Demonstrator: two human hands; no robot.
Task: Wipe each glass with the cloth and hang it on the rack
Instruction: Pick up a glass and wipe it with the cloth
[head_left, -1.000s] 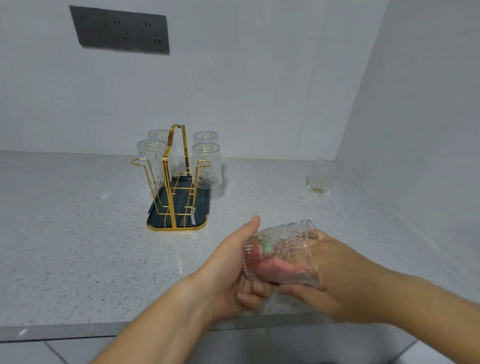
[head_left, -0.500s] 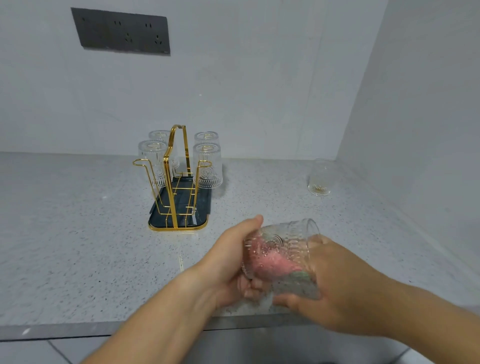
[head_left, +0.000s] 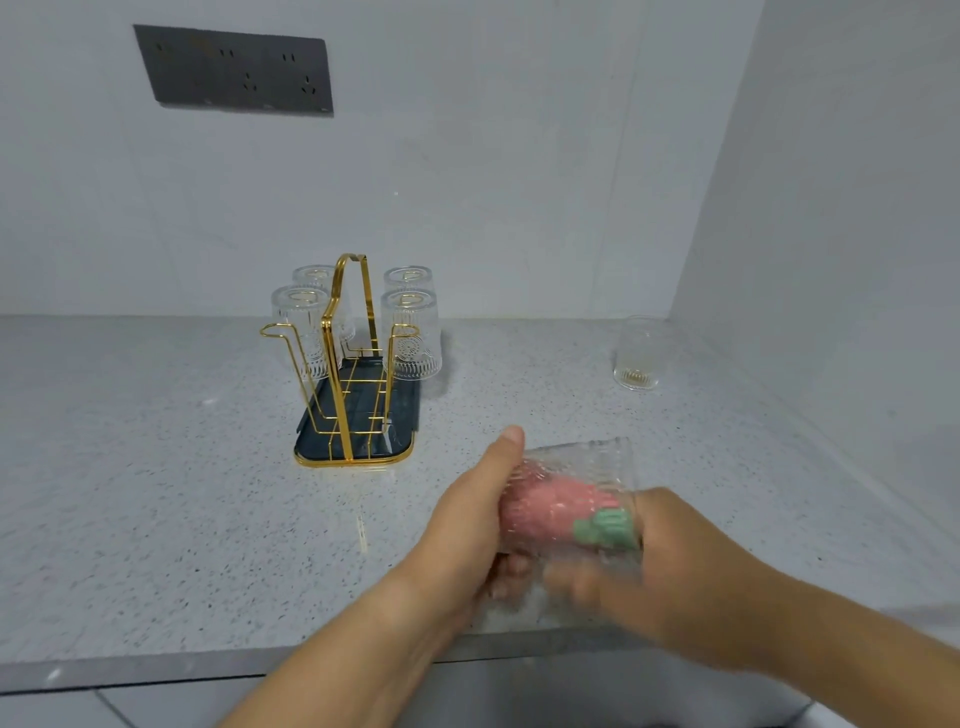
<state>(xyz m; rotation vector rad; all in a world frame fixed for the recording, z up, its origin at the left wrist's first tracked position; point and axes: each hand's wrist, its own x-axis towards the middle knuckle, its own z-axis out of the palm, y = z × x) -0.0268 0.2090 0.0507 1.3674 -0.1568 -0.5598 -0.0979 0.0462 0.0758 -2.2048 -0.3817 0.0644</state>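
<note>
The right hand (head_left: 691, 577) wraps the lower side of the glass (head_left: 582, 467), but its fingers (head_left: 576, 582) are smeared by motion blur, as is the glass's near wall. The cloth (head_left: 550, 506), pink with a green patch, shows only through the patterned glass, its shape unclear. The left hand (head_left: 467, 525) has its fingertips tucked under the glass, mostly hidden. The left forearm (head_left: 337, 670) is cut off by the bottom edge, the right forearm (head_left: 857, 660) by the right edge. On the rack (head_left: 345, 364), the two rear glasses (head_left: 311, 275) sit partly behind the front pair (head_left: 410, 332).

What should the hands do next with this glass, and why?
Probably draw the cloth out of the glass. It fills the inside while the left hand grips the glass, and the rack has two bare front hooks waiting.
</note>
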